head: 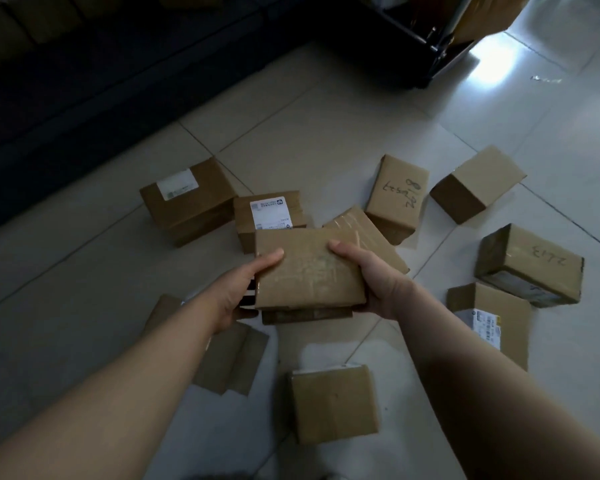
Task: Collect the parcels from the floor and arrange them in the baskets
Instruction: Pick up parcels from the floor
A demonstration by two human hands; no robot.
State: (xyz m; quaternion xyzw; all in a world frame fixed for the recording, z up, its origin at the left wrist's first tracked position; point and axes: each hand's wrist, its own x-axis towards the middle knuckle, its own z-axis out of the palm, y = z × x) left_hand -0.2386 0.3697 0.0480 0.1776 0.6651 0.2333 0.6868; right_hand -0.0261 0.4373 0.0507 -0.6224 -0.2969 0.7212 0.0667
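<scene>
Parcel (pixel 309 268), flat and taped, is being held above the tiled floor (pixel 291 133) at the centre of the view. The left grip (pixel 236 296) is clasping its left edge, thumb lying on top; the right grip (pixel 374 282) is clasping its right edge likewise. A second parcel (pixel 305 315) is showing directly beneath it. Other parcels (pixel 333 405) are lying scattered around on the floor, a labelled box (pixel 269 216) sitting just beyond.

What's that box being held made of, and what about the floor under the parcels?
The held parcel looks like brown cardboard, matte, with glossy clear tape on top that shows as wrinkled, shiny strips. The floor is probably ceramic tile, pale, smooth and glossy; thin dark joints divide it and light reflects brightly at the upper right.
</scene>
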